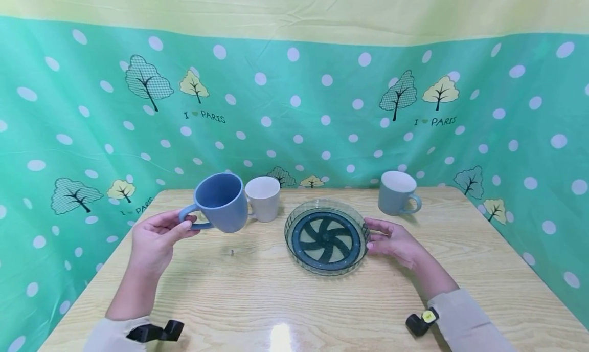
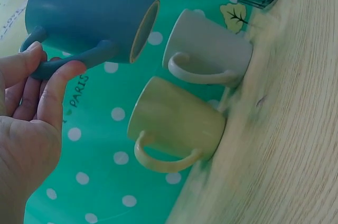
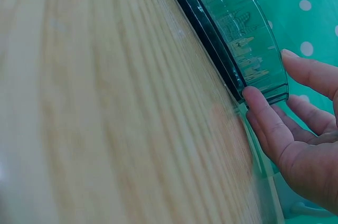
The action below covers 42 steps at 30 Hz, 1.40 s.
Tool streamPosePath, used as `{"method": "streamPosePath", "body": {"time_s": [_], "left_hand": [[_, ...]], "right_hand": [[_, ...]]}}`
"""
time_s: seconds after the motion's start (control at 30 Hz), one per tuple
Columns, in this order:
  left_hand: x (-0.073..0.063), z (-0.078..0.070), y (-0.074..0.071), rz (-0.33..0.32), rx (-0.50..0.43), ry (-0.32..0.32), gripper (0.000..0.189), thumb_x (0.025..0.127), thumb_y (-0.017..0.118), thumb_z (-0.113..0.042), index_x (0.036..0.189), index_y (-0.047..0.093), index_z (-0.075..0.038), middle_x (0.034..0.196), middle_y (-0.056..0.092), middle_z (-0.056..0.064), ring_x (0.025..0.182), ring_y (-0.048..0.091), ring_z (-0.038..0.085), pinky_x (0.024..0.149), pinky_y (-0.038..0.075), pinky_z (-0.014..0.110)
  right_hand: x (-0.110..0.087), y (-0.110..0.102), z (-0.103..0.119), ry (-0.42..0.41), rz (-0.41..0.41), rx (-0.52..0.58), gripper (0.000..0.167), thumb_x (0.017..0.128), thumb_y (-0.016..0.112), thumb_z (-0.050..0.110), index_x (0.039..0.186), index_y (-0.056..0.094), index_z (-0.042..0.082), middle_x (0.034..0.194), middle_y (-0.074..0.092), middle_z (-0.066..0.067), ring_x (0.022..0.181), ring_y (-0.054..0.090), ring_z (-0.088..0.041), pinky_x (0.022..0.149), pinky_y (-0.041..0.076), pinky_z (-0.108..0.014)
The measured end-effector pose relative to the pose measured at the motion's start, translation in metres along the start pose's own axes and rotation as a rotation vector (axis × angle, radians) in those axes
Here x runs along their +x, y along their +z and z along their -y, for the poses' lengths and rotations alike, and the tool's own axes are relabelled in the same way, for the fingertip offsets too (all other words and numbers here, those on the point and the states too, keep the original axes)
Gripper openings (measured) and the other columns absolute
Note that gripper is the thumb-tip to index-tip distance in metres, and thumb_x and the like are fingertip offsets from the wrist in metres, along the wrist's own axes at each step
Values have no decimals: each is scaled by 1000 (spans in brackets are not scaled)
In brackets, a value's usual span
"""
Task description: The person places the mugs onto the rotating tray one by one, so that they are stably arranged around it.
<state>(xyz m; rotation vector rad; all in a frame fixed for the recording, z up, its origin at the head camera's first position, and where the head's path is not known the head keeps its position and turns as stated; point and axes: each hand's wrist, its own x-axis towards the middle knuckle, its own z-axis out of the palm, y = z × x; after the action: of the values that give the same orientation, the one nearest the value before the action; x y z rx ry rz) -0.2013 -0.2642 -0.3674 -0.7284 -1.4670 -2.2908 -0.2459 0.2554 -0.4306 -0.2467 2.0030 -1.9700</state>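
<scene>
My left hand [image 1: 156, 237] pinches the handle of a blue mug [image 1: 225, 209], raised above the table and tilted, with its mouth partly facing me. In the left wrist view, a white mug [image 2: 211, 49] and a yellow mug [image 2: 177, 121] stand beyond it. From the head view, the blue mug hides most of the yellow one. A round clear green tray [image 1: 327, 269] with a dark swirl-patterned base sits mid-table. The fingers of my right hand [image 1: 393, 242] are spread against the tray's right outer wall, one up near the rim and one low by the base.
A grey-blue mug [image 1: 391, 198] with a pale inside stands at the back right, handle to the right. Behind the wooden table [image 1: 257, 301] hangs a green dotted curtain [image 1: 322, 106] with printed trees. A small dark mark shows on the tabletop left of the tray.
</scene>
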Motion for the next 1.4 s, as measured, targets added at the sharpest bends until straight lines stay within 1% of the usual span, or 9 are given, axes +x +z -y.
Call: {"method": "streamPosePath", "body": {"time_s": [0.3, 0.57, 0.83, 0.93, 1.0, 1.07, 1.13, 1.23, 1.4], "left_hand": [[0, 1, 8, -16, 23, -22, 34, 84, 51, 29, 109, 67, 13, 93, 73, 16, 83, 73, 24, 73, 57, 41], [2, 6, 15, 18, 4, -27, 35, 85, 50, 29, 110, 68, 11, 93, 73, 17, 83, 73, 24, 73, 58, 42], [3, 10, 24, 23, 53, -48, 35, 84, 54, 27, 108, 70, 7, 91, 74, 14, 81, 73, 22, 71, 59, 40], [4, 11, 29, 27, 46, -44, 32, 84, 54, 28, 108, 68, 11, 91, 73, 16, 79, 73, 22, 70, 59, 39], [4, 12, 32, 32, 49, -42, 32, 83, 55, 28, 106, 69, 11, 90, 73, 16, 77, 73, 22, 70, 60, 39], [4, 13, 36, 32, 34, -33, 30, 83, 55, 28, 106, 68, 13, 89, 73, 17, 77, 73, 22, 68, 61, 38], [4, 15, 38, 40, 29, -34, 31, 83, 55, 28, 106, 68, 12, 89, 73, 16, 77, 73, 22, 68, 61, 37], [4, 19, 43, 44, 9, -33, 31, 83, 55, 28, 107, 67, 14, 89, 73, 17, 77, 73, 23, 67, 62, 36], [4, 23, 50, 65, 5, -38, 30, 83, 55, 27, 106, 68, 13, 89, 73, 17, 78, 73, 23, 67, 62, 36]], "right_hand": [[0, 0, -1, 8, -7, 3, 83, 82, 70, -6, 150, 24, -7, 154, 23, -28, 135, 34, -45, 96, 54, -35], [0, 0, 0, 17, -13, -9, 82, 82, 70, -5, 150, 24, -5, 154, 23, -28, 135, 34, -45, 96, 54, -35], [1, 1, 0, 23, -13, -15, 81, 82, 69, -6, 150, 26, -4, 154, 24, -27, 134, 37, -43, 96, 54, -37], [1, 1, 0, 28, -21, -18, 81, 82, 70, -6, 150, 26, -3, 155, 24, -26, 134, 36, -44, 96, 54, -37], [1, 1, 0, 29, -22, -19, 81, 82, 70, -6, 150, 26, -3, 155, 24, -26, 135, 35, -44, 96, 53, -36], [0, 2, 1, 28, -17, -15, 81, 82, 69, -6, 150, 26, -4, 155, 23, -27, 135, 34, -45, 96, 54, -36], [0, 2, 2, 24, -10, -14, 81, 83, 69, -6, 150, 25, -5, 155, 22, -28, 136, 32, -46, 97, 53, -36], [0, 2, 2, 28, -15, -11, 81, 83, 70, -5, 150, 25, -5, 155, 23, -27, 136, 32, -46, 97, 53, -36], [1, 2, 1, 33, -23, -22, 81, 82, 71, -5, 150, 27, -4, 155, 24, -26, 137, 32, -45, 97, 53, -35]]}}
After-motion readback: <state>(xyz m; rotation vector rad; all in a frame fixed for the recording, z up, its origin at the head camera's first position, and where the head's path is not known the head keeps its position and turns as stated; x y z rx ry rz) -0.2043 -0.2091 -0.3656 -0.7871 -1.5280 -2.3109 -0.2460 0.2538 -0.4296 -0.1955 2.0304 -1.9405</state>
